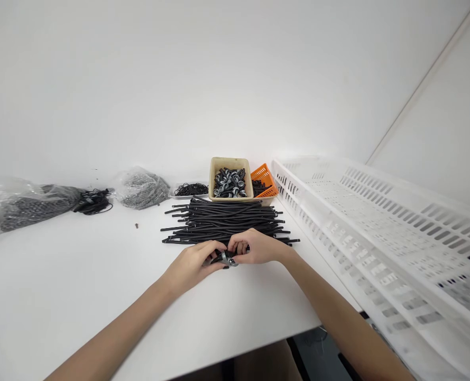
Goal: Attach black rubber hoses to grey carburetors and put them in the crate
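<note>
Between my two hands is a small black part with a grey curved piece (227, 257), much of it covered by my fingers. My left hand (197, 263) pinches it from the left, thumb below and fingers above. From the right, my right hand (256, 247) is closed on the same part with thumb and curled fingers. Just beyond my fingers lies a wide pile of black rods or tubes (222, 219), side by side across the white table (151, 296). Similar black and grey parts (230, 182) fill a beige bin (211, 177) behind the pile.
An orange basket (264, 173) with short black pieces stands right of the bin. Left of it are a tray of thin black loops (191, 189), clear bags of dark pieces (139, 188) and a black bundle (93, 201). A large white slotted crate (361, 233) fills the right side.
</note>
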A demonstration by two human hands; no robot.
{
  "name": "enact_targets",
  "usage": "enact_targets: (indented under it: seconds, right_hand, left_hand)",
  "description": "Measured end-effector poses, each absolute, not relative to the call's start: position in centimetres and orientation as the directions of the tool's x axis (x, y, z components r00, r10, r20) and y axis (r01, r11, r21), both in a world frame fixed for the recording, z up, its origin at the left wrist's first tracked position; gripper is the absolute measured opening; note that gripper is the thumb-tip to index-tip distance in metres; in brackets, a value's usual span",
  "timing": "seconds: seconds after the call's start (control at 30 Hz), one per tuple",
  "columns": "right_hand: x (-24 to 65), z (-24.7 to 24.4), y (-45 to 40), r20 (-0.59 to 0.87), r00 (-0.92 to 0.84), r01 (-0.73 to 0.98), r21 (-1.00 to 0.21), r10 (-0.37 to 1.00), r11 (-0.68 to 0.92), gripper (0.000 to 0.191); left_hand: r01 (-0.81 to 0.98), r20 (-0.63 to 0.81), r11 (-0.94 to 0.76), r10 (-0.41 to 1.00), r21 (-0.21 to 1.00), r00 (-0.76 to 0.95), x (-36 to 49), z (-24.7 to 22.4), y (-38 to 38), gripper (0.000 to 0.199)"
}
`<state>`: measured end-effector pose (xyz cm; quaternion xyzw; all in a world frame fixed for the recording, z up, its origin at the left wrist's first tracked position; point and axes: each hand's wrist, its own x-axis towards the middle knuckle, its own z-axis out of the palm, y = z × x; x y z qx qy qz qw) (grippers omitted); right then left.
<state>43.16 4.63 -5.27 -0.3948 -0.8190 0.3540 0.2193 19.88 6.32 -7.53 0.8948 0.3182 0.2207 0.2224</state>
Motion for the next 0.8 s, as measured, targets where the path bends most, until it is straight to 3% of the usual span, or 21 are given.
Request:
enact_targets:
  seconds: [0.3,0.43,0.57,0.67,0.8]
  right_hand:
    - [43.4,-5.1,4.7,0.109,-0.594,0.491,-0.735,0.797,0.467,0.02]
    - [43.5,-4.7,4.6,0.185,-0.562,0.502,-0.698,0.806,0.51,0.014]
    - [43.2,-4.3,4.6,0.351,-0.373,0.557,-0.655,0.859,0.51,0.01]
    - [43.0,-4.3,4.9,0.483,-0.208,0.63,-0.599,0.851,0.494,0.016]
    - [43.0,-4.7,5.4,0.569,-0.139,0.702,-0.521,0.81,0.486,0.019]
  left_hand:
    - [0.467,0.283,-0.706,0.669,0.533,0.688,19.7,-7.1,6.1,0.036]
    - [0.457,0.356,-0.724,0.667,0.517,0.654,19.4,-6.7,6.2,0.035]
    - [0.51,0.41,-0.665,0.743,0.546,0.529,19.2,-5.9,6.6,0.027]
    - [0.533,0.438,-0.593,0.806,0.604,0.399,19.5,-5.0,7.5,0.026]
    - [0.545,0.509,-0.614,0.785,0.57,0.352,20.9,-3.3,9.9,0.024]
